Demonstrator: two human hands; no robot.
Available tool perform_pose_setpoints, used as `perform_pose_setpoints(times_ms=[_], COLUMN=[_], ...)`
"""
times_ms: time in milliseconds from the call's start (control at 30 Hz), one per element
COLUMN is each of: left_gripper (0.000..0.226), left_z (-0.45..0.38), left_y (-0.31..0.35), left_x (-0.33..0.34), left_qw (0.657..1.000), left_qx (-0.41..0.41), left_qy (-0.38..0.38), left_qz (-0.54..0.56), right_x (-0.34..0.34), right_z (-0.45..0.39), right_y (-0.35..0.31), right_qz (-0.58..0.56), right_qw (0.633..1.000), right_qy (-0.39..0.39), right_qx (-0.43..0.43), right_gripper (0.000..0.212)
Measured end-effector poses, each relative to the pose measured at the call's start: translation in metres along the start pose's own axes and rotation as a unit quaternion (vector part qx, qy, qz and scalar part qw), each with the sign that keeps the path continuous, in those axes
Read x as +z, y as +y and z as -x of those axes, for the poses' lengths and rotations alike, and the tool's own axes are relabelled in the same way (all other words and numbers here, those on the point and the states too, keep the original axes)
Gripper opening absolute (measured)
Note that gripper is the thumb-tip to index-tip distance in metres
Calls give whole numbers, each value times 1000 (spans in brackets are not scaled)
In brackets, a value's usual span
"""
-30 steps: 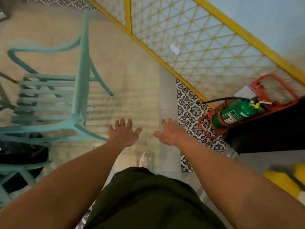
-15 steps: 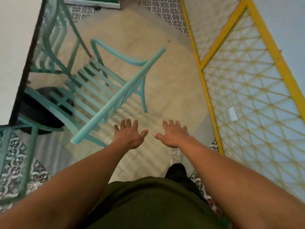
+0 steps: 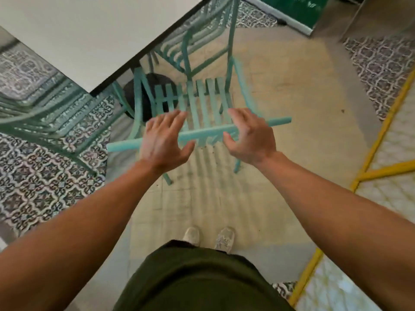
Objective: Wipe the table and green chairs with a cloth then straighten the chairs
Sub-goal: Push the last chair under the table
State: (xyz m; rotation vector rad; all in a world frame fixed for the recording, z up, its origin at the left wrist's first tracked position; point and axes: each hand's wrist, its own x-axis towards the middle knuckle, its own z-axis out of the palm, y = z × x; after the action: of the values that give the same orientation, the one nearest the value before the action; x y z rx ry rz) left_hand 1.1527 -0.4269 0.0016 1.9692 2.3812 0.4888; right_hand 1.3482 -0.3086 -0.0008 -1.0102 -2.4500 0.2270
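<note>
I stand behind the nearest green chair (image 3: 202, 104), both arms stretched toward its top rail (image 3: 202, 134), which runs across my view from about eight o'clock to two o'clock. My left hand (image 3: 165, 140) is over the left part of the rail, fingers (image 3: 173, 118) spread and straight; the blur keeps me from saying whether the palm touches the rail yet. My right hand (image 3: 249, 135) is at the right part, fingers loosely curved over the rail with the thumb coming under it, not yet clamped as far as I can tell.

No cloth is in either hand or anywhere in view, so I judge the wiping to be behind me and the straightening to be the step in hand. This chair sits a little askew to the worktop (image 3: 89, 37) at eleven o'clock, its seat mostly out from under the edge, so it still wants squaring and pushing in.

Counting: one white worktop with a dark edge; three green chairs that I can make out, this one at twelve o'clock, a second (image 3: 202, 41) beyond it at one o'clock, a third (image 3: 45, 117) at nine o'clock on the patterned tiles. Whether those two are set right I cannot tell. A dark round object (image 3: 146, 90) lies on the floor under the worktop's corner, and a yellow-framed panel (image 3: 381, 140) stands at three o'clock.
</note>
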Motion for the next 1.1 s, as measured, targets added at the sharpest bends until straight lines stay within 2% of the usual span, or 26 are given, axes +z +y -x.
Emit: perform_pose_setpoints(times_ms=[33,67,133,200,233,267,333,633,833,1100], left_gripper=[85,94,103,83,66,51,38,38,34,37], left_z=[-7,-14,-24,-26,-25,-21,-19,-7,16,32], left_y=[-10,-21,-45,-67,-75,-78,-79,-48,24,148], left_x=[-3,-3,6,21,26,29,34,29,45,71], left_qw=[999,996,978,953,945,940,940,931,918,879], left_qx=[-24,-57,-120,-164,-181,-193,-193,-214,-277,-385], left_qy=[-16,-53,-149,-238,-260,-272,-270,-284,-276,-279], left_qz=[-18,-41,-81,-87,-82,-77,-77,-77,-69,-34], right_x=[0,2,9,19,26,31,38,34,12,-26], right_z=[-14,-28,-52,-60,-62,-64,-66,-59,-37,-16], right_y=[7,16,29,29,28,27,28,55,103,185], right_qz=[21,51,120,155,160,164,182,208,213,215], right_qw=[999,994,948,883,872,873,880,886,878,860], right_qy=[-25,-94,-285,-424,-441,-438,-417,-411,-429,-449], right_qx=[-7,6,68,125,136,140,136,54,-5,-110], right_gripper=[67,79,87,67,56,49,42,35,30,34])
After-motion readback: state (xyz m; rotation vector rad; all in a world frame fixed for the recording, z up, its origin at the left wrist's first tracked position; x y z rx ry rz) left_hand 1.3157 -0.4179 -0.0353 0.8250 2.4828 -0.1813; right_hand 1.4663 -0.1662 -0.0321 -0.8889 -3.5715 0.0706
